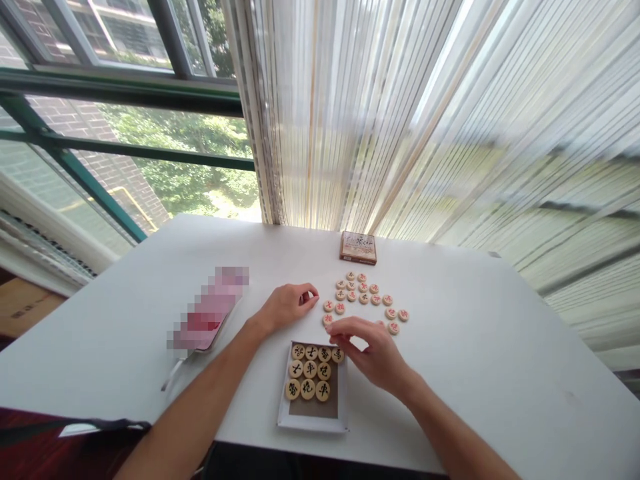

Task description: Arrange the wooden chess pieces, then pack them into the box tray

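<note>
A shallow white box tray (285, 417) lies near the table's front edge with several round wooden game pieces bearing black characters (309, 371) laid in rows inside it. Beyond it, several pieces with red characters (363, 293) lie loose on the white table (475, 347). My right hand (373, 350) hovers over the tray's far right corner, fingers bent and pinched at a piece by the tray's far right corner (338, 355). My left hand (290, 305) rests on the table left of the loose pieces, fingers curled in; what they hold is hidden.
A small brown box lid (358, 247) sits at the table's far edge near the striped curtains (400, 113). A blurred pink object (213, 308) with a cable lies to the left. A large window (125, 133) is behind.
</note>
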Available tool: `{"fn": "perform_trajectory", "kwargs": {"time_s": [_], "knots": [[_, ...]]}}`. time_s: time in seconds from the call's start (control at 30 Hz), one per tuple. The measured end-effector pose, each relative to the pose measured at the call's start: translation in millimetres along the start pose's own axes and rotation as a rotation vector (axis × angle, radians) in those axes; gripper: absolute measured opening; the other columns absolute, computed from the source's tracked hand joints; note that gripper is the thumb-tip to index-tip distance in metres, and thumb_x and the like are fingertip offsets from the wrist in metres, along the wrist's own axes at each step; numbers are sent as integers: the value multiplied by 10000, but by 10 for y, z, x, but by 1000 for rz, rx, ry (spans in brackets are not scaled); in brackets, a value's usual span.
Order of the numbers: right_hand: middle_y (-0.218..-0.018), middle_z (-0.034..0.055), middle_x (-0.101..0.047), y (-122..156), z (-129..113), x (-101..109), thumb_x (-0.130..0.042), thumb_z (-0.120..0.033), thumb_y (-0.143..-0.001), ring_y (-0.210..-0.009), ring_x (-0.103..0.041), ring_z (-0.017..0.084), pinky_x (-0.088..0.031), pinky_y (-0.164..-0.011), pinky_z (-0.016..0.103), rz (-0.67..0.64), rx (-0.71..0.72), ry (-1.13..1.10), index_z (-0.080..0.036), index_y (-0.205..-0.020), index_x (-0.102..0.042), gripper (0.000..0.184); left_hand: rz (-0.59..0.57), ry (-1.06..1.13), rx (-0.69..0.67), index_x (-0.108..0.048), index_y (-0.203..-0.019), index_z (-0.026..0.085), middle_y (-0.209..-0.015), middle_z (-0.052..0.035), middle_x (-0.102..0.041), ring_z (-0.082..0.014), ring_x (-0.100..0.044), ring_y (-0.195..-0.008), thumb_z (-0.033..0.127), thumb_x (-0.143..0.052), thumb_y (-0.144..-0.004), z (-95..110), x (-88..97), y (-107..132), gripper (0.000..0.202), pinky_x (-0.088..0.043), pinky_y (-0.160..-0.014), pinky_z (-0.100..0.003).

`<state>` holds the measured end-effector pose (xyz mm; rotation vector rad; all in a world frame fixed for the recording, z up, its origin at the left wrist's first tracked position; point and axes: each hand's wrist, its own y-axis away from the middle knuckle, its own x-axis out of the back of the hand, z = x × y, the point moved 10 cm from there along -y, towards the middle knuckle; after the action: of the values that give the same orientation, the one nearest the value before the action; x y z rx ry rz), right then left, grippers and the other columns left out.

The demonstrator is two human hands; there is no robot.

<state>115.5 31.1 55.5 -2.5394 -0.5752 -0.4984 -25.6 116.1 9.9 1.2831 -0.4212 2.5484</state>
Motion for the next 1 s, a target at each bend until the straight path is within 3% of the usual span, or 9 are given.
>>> {"fn": "perform_trajectory", "kwargs": {"time_s": [0.2, 0.47, 0.63, 0.83, 1.0], "knots": [[-988, 49, -685, 96, -107, -414, -595, -166, -907, -796, -658, 146, -555, -701, 237, -221, 22, 21, -255, -1003, -717, 179, 17, -1, 2, -700, -945, 251, -703, 10, -701, -155, -618, -619, 381, -540, -895, -14, -3, -3, 213, -403, -576, -230], [-1049, 46, -592, 177, -169, -588, -567, -33, -817, -810, -635, 129, -544, -756, 228, -314, -2, -3, -250, -1054, -654, 334, 20, -9, 0, -701, -942, 253, -702, 10, -699, -159, -623, -619, 383, -544, -889, -19, -7, -6, 211, -405, -571, -232], [-1042, 38, -589, 197, -158, -623, -559, 9, -759, -793, -642, 119, -544, -745, 220, -328, -20, -23, -234, -1053, -626, 388, 17, -3, -5, -699, -941, 250, -701, 12, -698, -157, -621, -620, 377, -543, -889, -16, -2, -11, 207, -405, -583, -232], [-1043, 38, -584, 186, -92, -576, -560, -41, -809, -763, -646, 109, -550, -699, 213, -293, -54, -53, -238, -1067, -626, 331, 23, 18, 0, -701, -944, 247, -695, 9, -688, -154, -603, -608, 382, -535, -896, -15, 6, 0, 219, -405, -569, -230], [-1001, 50, -611, 86, -61, -344, -550, -107, -869, -825, -631, 151, -550, -753, 276, -115, -33, -10, -243, -1084, -640, 269, 35, 130, -18, -696, -950, 211, -673, 3, -670, -140, -568, -596, 400, -498, -924, 32, 115, 5, 275, -423, -593, -231]]}}
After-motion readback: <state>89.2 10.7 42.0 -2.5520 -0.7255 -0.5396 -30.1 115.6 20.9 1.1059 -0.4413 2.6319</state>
